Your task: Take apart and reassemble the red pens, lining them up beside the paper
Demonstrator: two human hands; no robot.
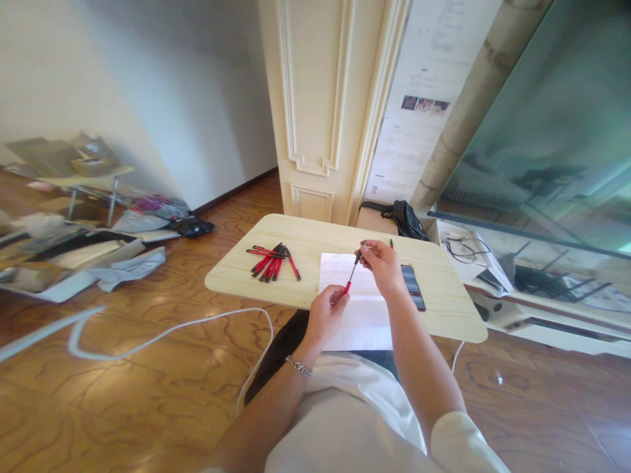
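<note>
Both hands hold one red and black pen (353,270) above a white sheet of paper (359,309) on a small light wooden table (315,240). My left hand (326,315) is closed round the pen's red lower end. My right hand (380,259) pinches its black upper end. A pile of several red and black pens (273,260) lies on the table to the left, apart from both hands. A dark phone (413,286) lies flat just right of my right wrist.
A white cable (162,336) runs over the wooden floor at the left. Bags and clutter (123,243) lie at the far left. A cream panelled door (325,98) stands behind the table. A black bag (407,219) and a low white stand with a glass screen (542,171) are at the right.
</note>
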